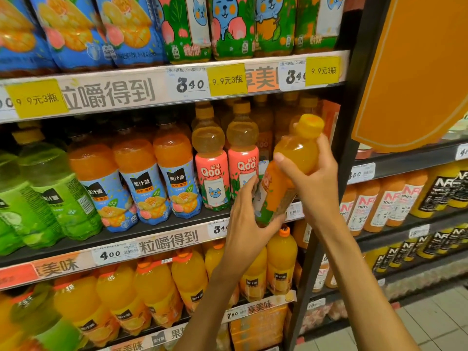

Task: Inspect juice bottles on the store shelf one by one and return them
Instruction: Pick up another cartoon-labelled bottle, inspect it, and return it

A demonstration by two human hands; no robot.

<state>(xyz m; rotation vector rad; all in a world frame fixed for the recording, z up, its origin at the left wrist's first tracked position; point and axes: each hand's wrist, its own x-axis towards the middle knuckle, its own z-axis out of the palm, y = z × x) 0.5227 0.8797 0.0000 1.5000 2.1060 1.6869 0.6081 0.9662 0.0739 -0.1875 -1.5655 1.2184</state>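
Note:
An orange Qoo juice bottle (291, 163) with a yellow cap is tilted to the right in front of the middle shelf (162, 233). My left hand (247, 219) cups its bottom end. My right hand (314, 178) wraps its upper body just below the neck. Both hands are shut on this one bottle. Two pink-labelled Qoo bottles (211, 171) stand upright on the shelf just left of it. Behind the held bottle, more orange bottles stand partly hidden.
Blue-labelled orange juice bottles (141, 178) and green bottles (45, 193) fill the shelf's left side. Larger orange bottles (152, 292) stand on the shelf below. A dark upright post (329, 198) divides this unit from the right-hand shelves of NFC bottles (385, 201). An orange sign (415, 72) hangs at upper right.

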